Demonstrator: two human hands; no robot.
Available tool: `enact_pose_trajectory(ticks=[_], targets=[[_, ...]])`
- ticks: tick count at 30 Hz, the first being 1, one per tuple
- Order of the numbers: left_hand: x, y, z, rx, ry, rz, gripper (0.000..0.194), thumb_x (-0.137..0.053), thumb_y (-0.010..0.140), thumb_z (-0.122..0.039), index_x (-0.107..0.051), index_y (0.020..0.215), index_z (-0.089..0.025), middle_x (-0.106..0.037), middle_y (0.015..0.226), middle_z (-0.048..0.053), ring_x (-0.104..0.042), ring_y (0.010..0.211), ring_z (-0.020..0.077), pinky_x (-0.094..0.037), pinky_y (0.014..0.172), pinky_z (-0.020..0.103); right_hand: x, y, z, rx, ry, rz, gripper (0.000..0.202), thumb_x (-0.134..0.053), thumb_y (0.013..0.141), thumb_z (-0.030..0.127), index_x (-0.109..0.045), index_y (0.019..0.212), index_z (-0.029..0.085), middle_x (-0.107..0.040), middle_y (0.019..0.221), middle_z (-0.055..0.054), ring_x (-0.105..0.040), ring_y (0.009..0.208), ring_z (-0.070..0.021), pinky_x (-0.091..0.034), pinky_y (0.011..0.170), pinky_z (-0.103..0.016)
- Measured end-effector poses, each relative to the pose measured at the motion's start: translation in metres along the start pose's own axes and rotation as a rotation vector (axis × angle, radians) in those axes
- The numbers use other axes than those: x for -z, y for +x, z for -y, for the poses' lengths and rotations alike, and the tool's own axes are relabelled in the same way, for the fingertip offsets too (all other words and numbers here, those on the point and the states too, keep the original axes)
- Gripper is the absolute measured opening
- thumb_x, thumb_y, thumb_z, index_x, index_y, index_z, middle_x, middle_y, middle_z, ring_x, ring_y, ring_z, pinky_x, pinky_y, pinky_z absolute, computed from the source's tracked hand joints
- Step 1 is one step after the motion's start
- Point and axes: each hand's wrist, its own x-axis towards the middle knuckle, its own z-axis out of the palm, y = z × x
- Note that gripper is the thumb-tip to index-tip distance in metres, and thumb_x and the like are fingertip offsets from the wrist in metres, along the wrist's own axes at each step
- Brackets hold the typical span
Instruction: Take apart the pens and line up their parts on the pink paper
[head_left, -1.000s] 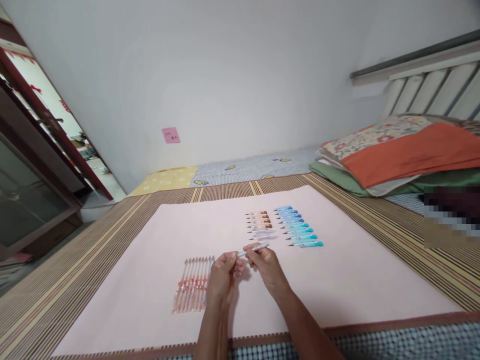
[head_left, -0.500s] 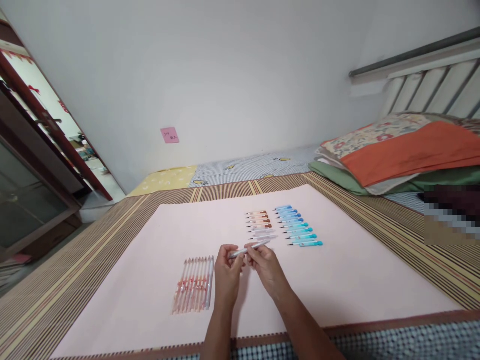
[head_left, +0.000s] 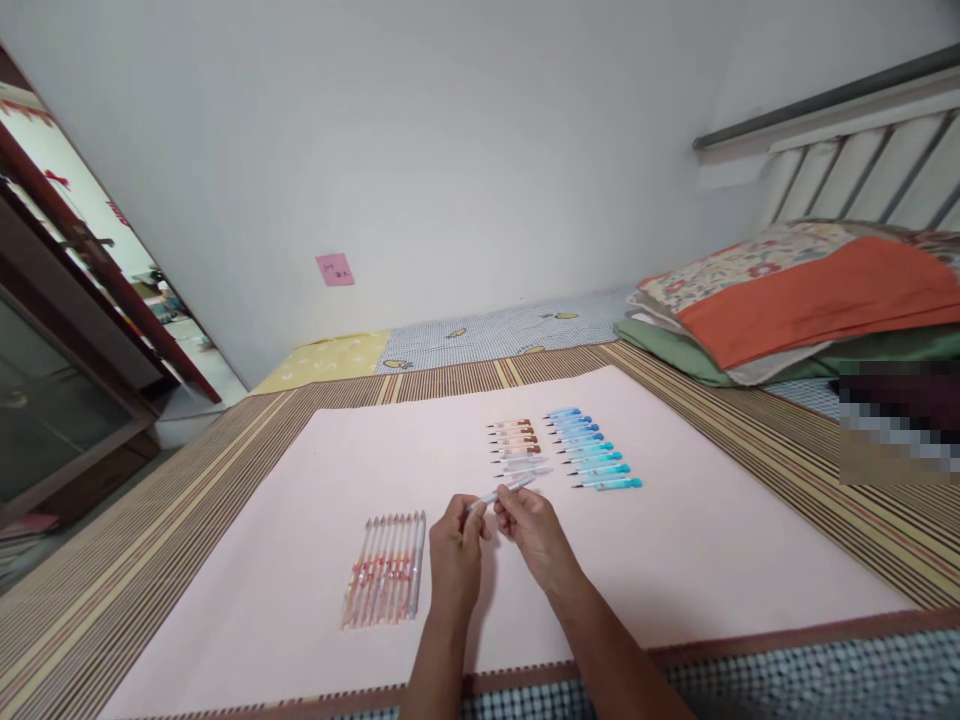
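Two hands at work above pink paper sheet [head_left: 675, 560] spread on striped mat [head_left: 825, 450]. Left hand [head_left: 455, 560] pinched shut on near end of one clear pen [head_left: 501, 492]; right hand [head_left: 534, 530] closed on same pen at mid-barrel, thumb and forefinger gripping. Pen lifted off sheet, angled toward 1 o'clock, far end just short of the sorted rows. Cap on or off: cannot tell, too small.

Sorted so far, at 12 to 1 o'clock from hands:
- row of orange-brown capped pens [head_left: 516, 438], side by side, tips pointing to 9 o'clock, with two or three pale ones at near end of row.
- row of blue capped pens [head_left: 592, 450], just beside at 3 o'clock, shading from light blue at far end to teal at near end.

At 9 o'clock from left hand: batch of clear pink-printed pens [head_left: 386, 570], packed touching, lying lengthwise toward 12 o'clock, none lifted.

Judged progress: roughly half done; two rows laid out, the batch at 9 o'clock apparently not yet processed, one pen in hand.

Surroundings: folded bedding [head_left: 795, 300] at 2 o'clock, pink sticky note [head_left: 334, 269] on wall at 11 o'clock.
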Motion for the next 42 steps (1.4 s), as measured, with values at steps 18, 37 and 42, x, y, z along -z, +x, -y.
enact_pose_trajectory(ticks=[18,37,42], targets=[[0.002,0.006,0.011,0.282,-0.289,0.102,0.05,-0.06,0.079,-0.069,-0.053,0.065,-0.022,-0.031,0.039,-0.011,-0.021,0.039,0.0075,-0.015,0.043,0.024,0.004,0.0,0.01,0.225,-0.283,0.003,0.043,-0.077,0.072,0.061,-0.068,0.07,0.019,-0.059,0.056,0.001,-0.05,0.055,-0.0143,-0.039,0.056,-0.03],[0.007,0.003,0.003,0.167,-0.292,0.253,0.037,-0.064,0.085,-0.057,-0.054,0.08,-0.021,-0.041,0.057,-0.009,-0.027,0.049,0.0083,-0.021,0.05,0.023,0.006,-0.001,0.012,0.051,-0.06,0.204,0.045,-0.07,0.081,0.063,-0.076,0.089,0.019,-0.059,0.067,0.0,-0.05,0.065,-0.0145,-0.038,0.064,-0.029],[0.001,0.0,-0.002,0.126,-0.246,0.201,0.036,-0.065,0.084,-0.056,-0.054,0.077,-0.022,-0.048,0.059,-0.006,-0.036,0.052,0.011,-0.029,0.054,0.025,0.005,0.001,0.009,0.082,-0.14,0.142,0.042,-0.078,0.074,0.06,-0.067,0.071,0.02,-0.057,0.06,0.002,-0.047,0.056,-0.0128,-0.036,0.058,-0.029]])
